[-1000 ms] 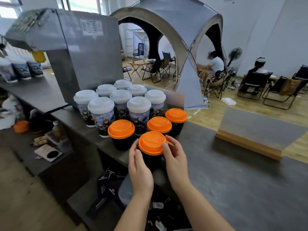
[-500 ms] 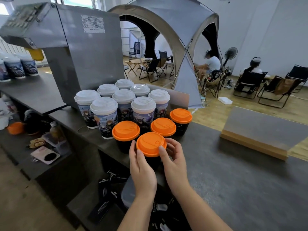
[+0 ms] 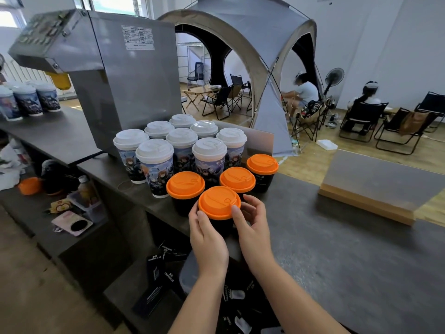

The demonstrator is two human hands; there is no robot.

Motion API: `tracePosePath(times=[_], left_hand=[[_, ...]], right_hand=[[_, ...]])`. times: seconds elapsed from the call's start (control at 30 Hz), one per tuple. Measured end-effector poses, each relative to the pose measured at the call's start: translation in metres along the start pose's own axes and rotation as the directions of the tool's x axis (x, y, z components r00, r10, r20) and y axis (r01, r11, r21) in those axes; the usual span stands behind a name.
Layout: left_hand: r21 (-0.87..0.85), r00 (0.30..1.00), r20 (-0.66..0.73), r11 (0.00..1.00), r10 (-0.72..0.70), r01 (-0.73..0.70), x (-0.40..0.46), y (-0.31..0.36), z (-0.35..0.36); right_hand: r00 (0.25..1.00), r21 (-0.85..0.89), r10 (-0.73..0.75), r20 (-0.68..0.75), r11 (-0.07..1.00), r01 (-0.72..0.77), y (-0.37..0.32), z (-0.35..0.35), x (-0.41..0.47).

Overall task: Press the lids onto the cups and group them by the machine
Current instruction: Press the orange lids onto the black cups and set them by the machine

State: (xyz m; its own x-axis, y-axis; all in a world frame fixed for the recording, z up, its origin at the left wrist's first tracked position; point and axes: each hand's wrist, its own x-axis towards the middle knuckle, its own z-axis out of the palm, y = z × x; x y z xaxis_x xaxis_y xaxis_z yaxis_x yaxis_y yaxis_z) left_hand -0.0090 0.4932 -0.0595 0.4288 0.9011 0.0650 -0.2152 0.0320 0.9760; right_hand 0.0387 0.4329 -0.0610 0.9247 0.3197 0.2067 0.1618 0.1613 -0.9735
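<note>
Far off to the left of the hands, a few printed cups (image 3: 29,102) are being kept on the far stretch of the counter (image 3: 337,249), apart from the main group. Up and to the left of the hands, the steel machine (image 3: 115,75) is standing, and at its foot a cluster of tall white-lidded cups (image 3: 178,145) is being gathered. Just ahead of the hands, three black cups with orange lids (image 3: 237,179) are being lined up, the nearest of them touching or almost touching the cup in hand.

The black cup (image 3: 220,226) is being held upright between both hands at the near edge of the group. The left hand (image 3: 207,239) is being wrapped round its left side, with the fingertips at the rim of the orange lid (image 3: 219,202). The right hand (image 3: 252,225) is being curled round the right side, thumb on the lid's edge.

The lid is judged to be seated or nearly so. The cup's axis is vertical, and the group lies directly ahead and slightly left, so only a short push forward is likely being called for. Both hands are equally near.
</note>
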Motion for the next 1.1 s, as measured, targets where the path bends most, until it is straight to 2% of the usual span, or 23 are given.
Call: tracePosePath(times=[0.17,0.3,0.4,0.5,0.63,0.87,1.0,1.1], left_hand=[[-0.011,0.999,-0.035,1.000,-0.012,0.012,0.000,0.001,-0.002],[-0.021,0.998,-0.064,0.999,0.029,-0.030,-0.011,0.006,-0.007],[-0.021,0.984,-0.124,0.991,0.131,-0.135,-0.021,0.012,-0.013],[-0.036,0.954,-0.116,0.958,0.277,-0.283,-0.034,0.024,-0.015],[-0.089,0.932,-0.002,0.929,0.362,-0.360,-0.059,0.040,0.013],[-0.143,0.930,0.223,0.953,0.292,-0.265,-0.130,0.040,0.112],[-0.161,0.897,0.416,0.983,0.147,-0.087,-0.202,0.031,0.182],[-0.100,0.796,0.604,0.994,0.034,0.033,-0.270,0.020,0.230]], right_hand=[[1.000,0.023,-0.017,-0.004,1.000,0.017,-0.004,-0.003,0.001],[0.999,0.031,-0.031,-0.027,0.999,0.032,-0.007,-0.006,0.001],[0.998,0.042,-0.033,-0.045,0.999,0.035,-0.011,-0.012,-0.003],[0.997,0.058,-0.053,-0.051,0.997,0.056,-0.023,-0.023,-0.010],[0.991,0.068,-0.097,-0.095,0.992,0.104,-0.042,-0.058,-0.018],[0.931,0.008,-0.175,-0.319,0.982,0.187,-0.083,-0.190,-0.043],[0.825,-0.080,-0.196,-0.531,0.980,0.181,-0.103,-0.303,-0.081],[0.701,-0.138,-0.216,-0.680,0.976,0.167,-0.119,-0.387,-0.121]])
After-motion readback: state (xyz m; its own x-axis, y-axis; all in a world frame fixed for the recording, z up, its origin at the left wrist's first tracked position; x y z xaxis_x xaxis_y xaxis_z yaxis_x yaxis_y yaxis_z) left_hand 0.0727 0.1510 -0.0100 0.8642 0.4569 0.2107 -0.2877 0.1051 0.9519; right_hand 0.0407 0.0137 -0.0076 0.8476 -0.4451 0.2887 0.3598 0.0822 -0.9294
